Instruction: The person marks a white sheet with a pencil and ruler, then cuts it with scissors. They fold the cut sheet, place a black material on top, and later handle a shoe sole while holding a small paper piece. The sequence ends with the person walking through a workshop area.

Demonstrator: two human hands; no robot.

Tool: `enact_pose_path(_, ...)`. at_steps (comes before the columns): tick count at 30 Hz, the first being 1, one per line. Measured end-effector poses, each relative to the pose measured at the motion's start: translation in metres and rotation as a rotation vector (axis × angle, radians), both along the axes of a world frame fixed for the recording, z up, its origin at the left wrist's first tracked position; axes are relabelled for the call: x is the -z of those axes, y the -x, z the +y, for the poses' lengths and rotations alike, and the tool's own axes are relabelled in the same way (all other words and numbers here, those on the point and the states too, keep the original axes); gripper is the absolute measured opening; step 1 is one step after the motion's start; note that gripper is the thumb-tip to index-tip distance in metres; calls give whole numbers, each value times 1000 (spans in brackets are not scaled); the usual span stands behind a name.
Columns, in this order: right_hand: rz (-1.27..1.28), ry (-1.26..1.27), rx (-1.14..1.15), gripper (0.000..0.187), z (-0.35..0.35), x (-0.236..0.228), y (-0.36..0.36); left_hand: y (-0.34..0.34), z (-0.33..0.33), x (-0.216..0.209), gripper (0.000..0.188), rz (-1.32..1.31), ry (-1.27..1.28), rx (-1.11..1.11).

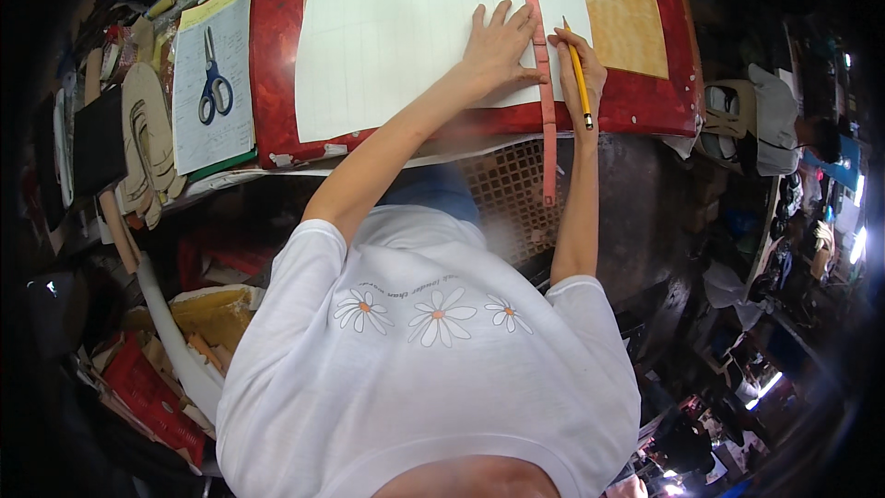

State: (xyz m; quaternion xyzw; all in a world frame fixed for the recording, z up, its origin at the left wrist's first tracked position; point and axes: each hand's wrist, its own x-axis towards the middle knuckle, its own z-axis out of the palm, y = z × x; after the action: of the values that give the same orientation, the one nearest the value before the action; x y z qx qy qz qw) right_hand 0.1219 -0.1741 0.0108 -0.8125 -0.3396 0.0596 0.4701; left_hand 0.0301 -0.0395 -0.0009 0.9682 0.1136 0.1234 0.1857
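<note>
My left hand [498, 51] lies spread on a large white sheet of paper [387, 46], its thumb and a fingertip touching a narrow reddish-pink ruler [548, 157]. The ruler runs from near the top of the paper down past the table's near edge, its lower end overhanging. Just to the right of the ruler, my right hand [592, 74] is closed around a yellow pencil [577, 69]. The pencil's point is turned away from me, with its eraser end toward me. Whether the point touches the paper cannot be made out.
A red-covered table [277, 65] carries the paper and a yellowish board [627, 14]. Blue-handled scissors [212, 83] rest on a written sheet [189, 143] at left. Beige cut-out pieces [146, 120] hang farther left. A brown lattice panel [507, 184] shows below the table edge.
</note>
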Motion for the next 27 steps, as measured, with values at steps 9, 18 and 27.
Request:
enact_pose_path(9, -74, 61, -2, 20, 2, -6, 6, -5, 11, -3, 88, -13, -4, 23)
enact_pose_path(18, 159, -201, 70, 29, 31, -13, -25, -5, 9, -4, 86, 5, -26, 6)
enact_pose_path(27, -60, -85, 11, 35, 121, 4, -71, -8, 7, -13, 90, 102, -24, 19)
